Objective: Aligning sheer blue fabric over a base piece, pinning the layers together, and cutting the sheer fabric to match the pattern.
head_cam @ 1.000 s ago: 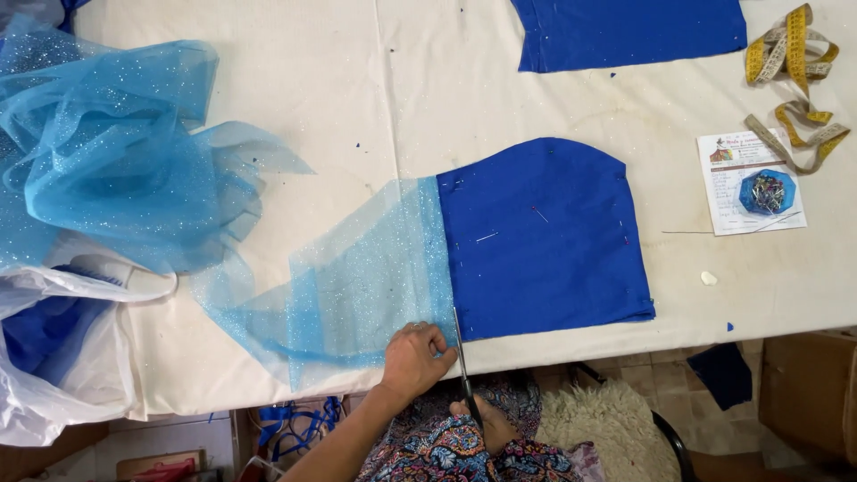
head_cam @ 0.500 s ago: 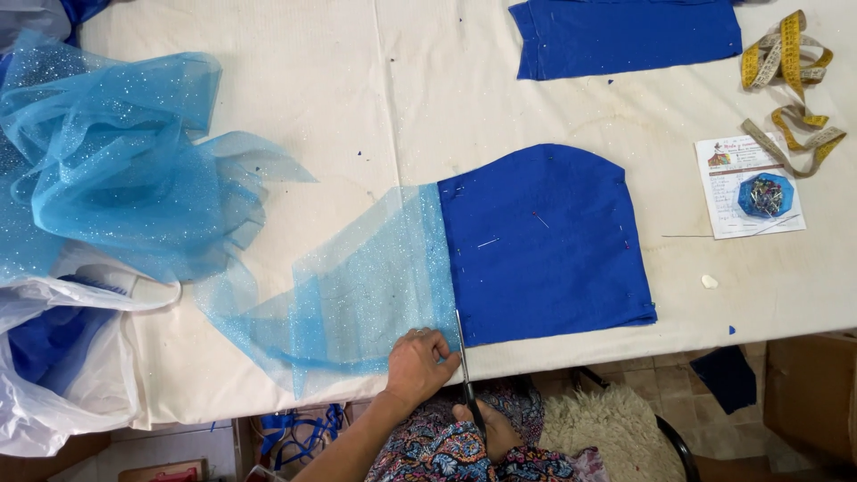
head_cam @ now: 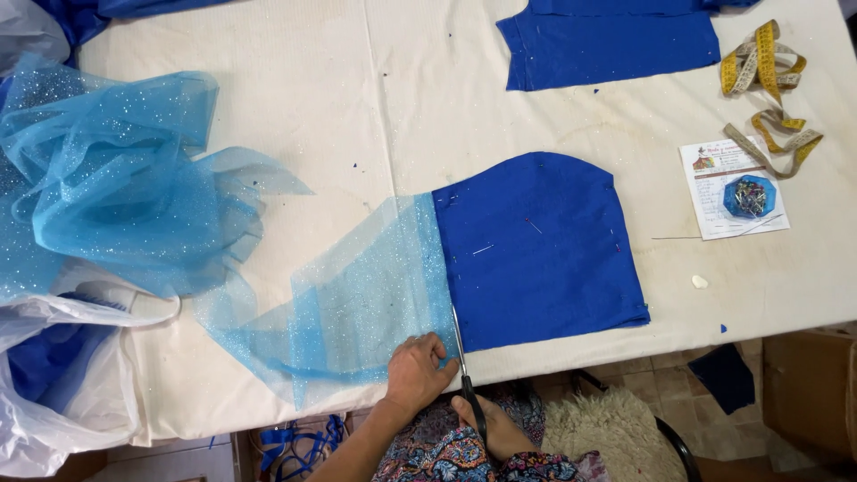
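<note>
The scissors [head_cam: 462, 361] lie at the worktop's [head_cam: 357, 98] near edge, long axis running near to far, blades pointing away from the person along the left edge of the pinned blue fabric piece [head_cam: 536, 250]. The right hand [head_cam: 491, 427] is closed around their handles below the edge. Just left, the left hand [head_cam: 418, 373] presses flat, fingers together, on the glittery light-blue tulle [head_cam: 348, 303].

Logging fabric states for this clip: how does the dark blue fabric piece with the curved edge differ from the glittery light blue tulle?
The dark blue fabric piece is opaque, lies flat and is pinned; the glittery light blue tulle is sheer, sparkly and mostly bunched up. The piece is compact, the tulle sprawls. Both lie on the white table.
</note>
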